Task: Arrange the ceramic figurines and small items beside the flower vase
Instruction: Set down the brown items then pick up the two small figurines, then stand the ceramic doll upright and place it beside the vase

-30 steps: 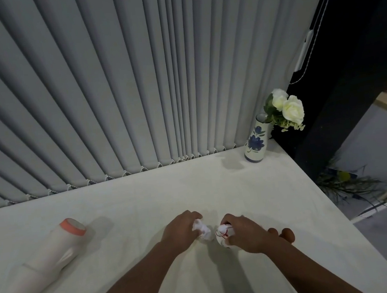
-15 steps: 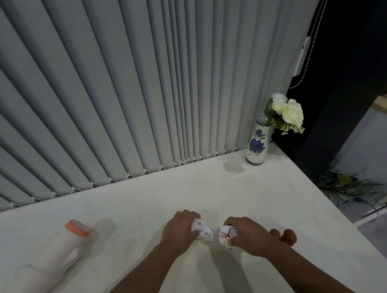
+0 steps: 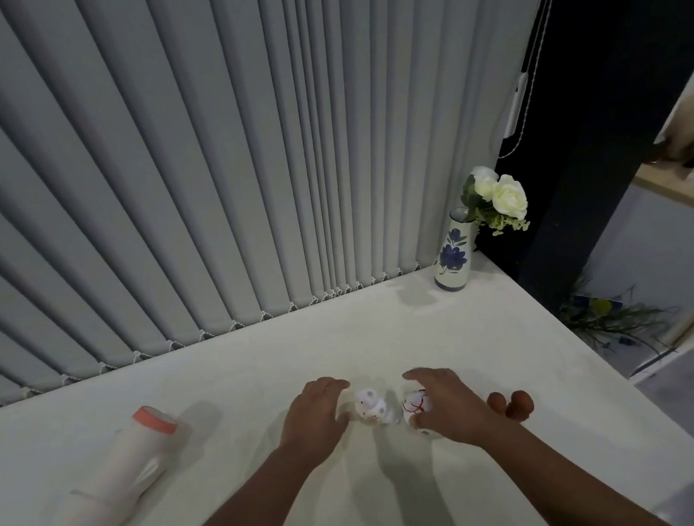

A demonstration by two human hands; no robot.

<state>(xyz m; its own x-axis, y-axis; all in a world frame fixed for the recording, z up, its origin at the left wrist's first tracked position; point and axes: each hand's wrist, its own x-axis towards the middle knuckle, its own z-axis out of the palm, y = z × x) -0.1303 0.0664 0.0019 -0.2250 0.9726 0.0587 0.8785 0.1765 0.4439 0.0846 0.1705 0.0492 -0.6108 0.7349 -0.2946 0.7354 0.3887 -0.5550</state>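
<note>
So there are two little white ceramic figurines near the front middle of the table [image 3: 228, 373]. The left figurine [image 3: 371, 406] has small red marks on it and lies tilted over, right between the two hands. The right figurine [image 3: 414, 404] is rounder with red lines, and it's partly tucked under the right hand [image 3: 448, 408], which curls loosely over it; can't tell if the fingers are really gripping it or just touching. The left hand [image 3: 314, 416] sits just beside the left figurine, fingers spread and relaxed, holding nothing. Just right of the right hand there's a small brown item [image 3: 512, 404], shape too blurry to call. The flower vase [image 3: 452, 257], white with a blue flower painted on, stands upright way off at the far right corner with white roses [image 3: 500, 199] in it, against the grey vertical blinds [image 3: 238, 145]. Far left, a white bottle [image 3: 116, 484] with an orange cap lies on its side.
</note>
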